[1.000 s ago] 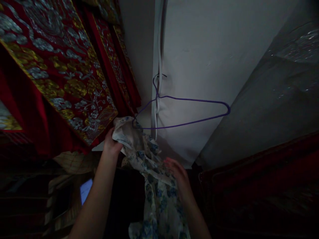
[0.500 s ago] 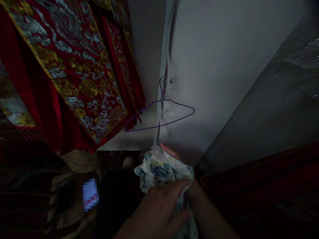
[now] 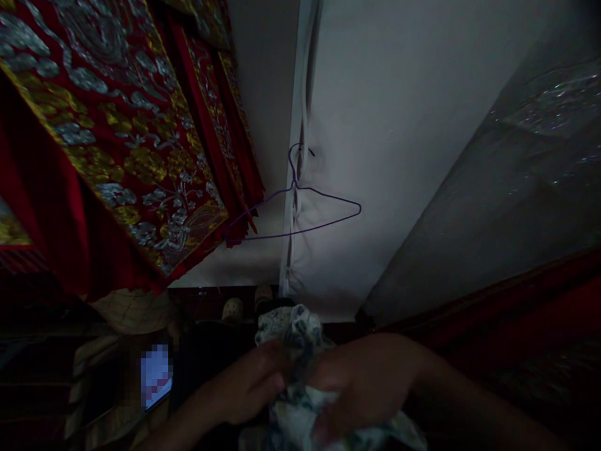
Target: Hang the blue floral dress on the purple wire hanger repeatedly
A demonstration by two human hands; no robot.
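Observation:
A white cloth with a blue and green floral print [image 3: 300,322] is bunched low in the view, in front of my body. It may be a garment, but its shape is hidden in the folds. My left hand [image 3: 256,382] grips its left side with curled fingers. From the right, my right hand [image 3: 366,376] reaches across the cloth, with its thumb and fingers closed on the fabric. Beyond both hands, a thin purple clothes hanger [image 3: 328,227] hangs bare by its hook against the wall.
Red hangings with gold and silver embroidery [image 3: 154,156] fill the upper left. Cables [image 3: 305,94] run down the white wall [image 3: 385,125]. Clear plastic sheeting [image 3: 554,113] covers the right side. A person's checked clothing [image 3: 136,310] and a lit screen [image 3: 156,376] are lower left, near clogs [image 3: 232,310].
The cloth has come down and bunched up. My right hand, mostly behind it before, now lies on top. My left hand has shifted left, and the view has turned slightly right.

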